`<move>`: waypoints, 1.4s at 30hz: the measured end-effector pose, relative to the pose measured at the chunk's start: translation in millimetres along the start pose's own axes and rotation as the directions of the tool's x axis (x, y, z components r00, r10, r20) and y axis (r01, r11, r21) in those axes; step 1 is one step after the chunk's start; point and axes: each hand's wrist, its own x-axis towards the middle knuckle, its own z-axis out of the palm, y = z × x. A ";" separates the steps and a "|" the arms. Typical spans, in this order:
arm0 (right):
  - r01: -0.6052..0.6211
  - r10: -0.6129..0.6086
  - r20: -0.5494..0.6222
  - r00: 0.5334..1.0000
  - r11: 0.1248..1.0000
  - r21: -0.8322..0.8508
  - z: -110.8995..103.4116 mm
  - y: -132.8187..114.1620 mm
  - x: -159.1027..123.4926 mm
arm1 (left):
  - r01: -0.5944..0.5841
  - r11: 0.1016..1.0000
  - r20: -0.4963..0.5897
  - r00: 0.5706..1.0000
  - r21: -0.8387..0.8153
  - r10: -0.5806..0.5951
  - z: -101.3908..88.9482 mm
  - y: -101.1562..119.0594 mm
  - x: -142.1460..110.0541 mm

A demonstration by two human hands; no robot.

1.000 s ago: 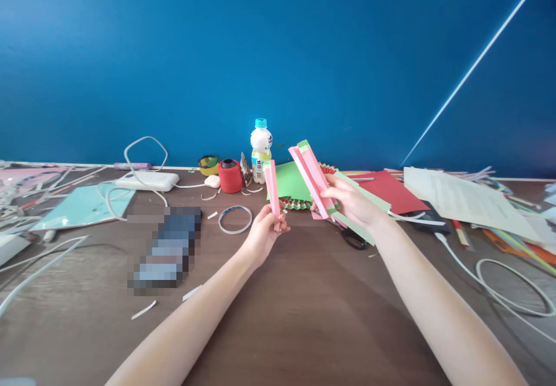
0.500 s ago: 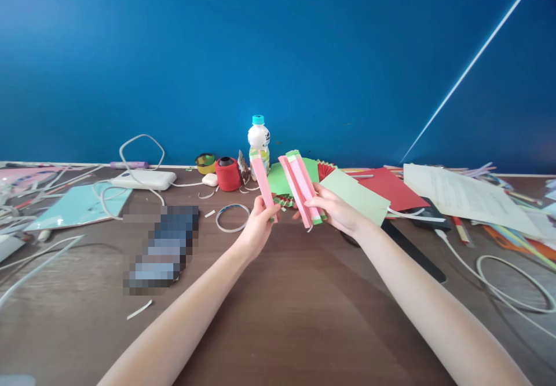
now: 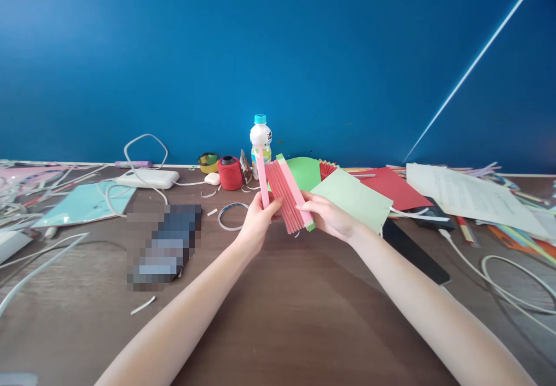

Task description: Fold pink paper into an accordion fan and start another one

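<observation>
Above the middle of the table, my left hand [image 3: 257, 221] pinches a narrow pink folded paper strip [image 3: 262, 177] near its lower end. My right hand [image 3: 326, 214] grips pink pleated paper [image 3: 284, 197] with green tips. Its narrow, ridged red-pink folds face left, towards the strip. Whether the strip and the pleated paper are joined cannot be made out. The fingertips of both hands are partly hidden behind the paper. Just behind stand a white bottle with a teal cap [image 3: 260, 137] and a green paper sheet [image 3: 304, 173].
A pale green sheet [image 3: 354, 200] and a red sheet [image 3: 393, 189] lie to the right, near a black flat object [image 3: 414, 252]. On the left are a blurred-out dark object [image 3: 167, 247], a white power bank [image 3: 150, 178] and cables. A red roll [image 3: 230, 174] sits by the bottle.
My hands have come closer together, and the pink strip now stands right beside the pleated paper. The paper in my right hand has turned, showing its ridged folds.
</observation>
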 end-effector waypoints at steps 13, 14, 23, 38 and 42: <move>0.146 -0.147 -0.243 0.959 0.989 -0.021 -15.4 8.0 5.4 | 0.016 0.999 -0.062 0.998 -0.028 -0.018 -7.3 8.6 6.4; 0.150 -0.152 -0.236 0.960 0.988 -0.027 -14.8 7.7 5.2 | 0.017 0.999 -0.061 0.998 -0.038 -0.019 -7.4 9.0 6.5; 0.212 -0.249 -0.145 0.957 0.950 -0.230 -7.7 16.1 8.8 | 0.017 0.998 -0.047 0.999 -0.063 -0.020 -5.5 9.3 4.5; 0.121 -0.458 -0.231 0.858 0.618 -0.777 1.9 18.3 5.9 | 0.071 0.997 -0.072 0.995 0.043 -0.068 -2.1 8.2 2.1; 0.081 -0.490 -0.221 0.843 0.523 -0.849 9.3 18.7 2.4 | 0.083 0.994 -0.092 0.993 0.065 -0.076 -0.4 7.1 0.7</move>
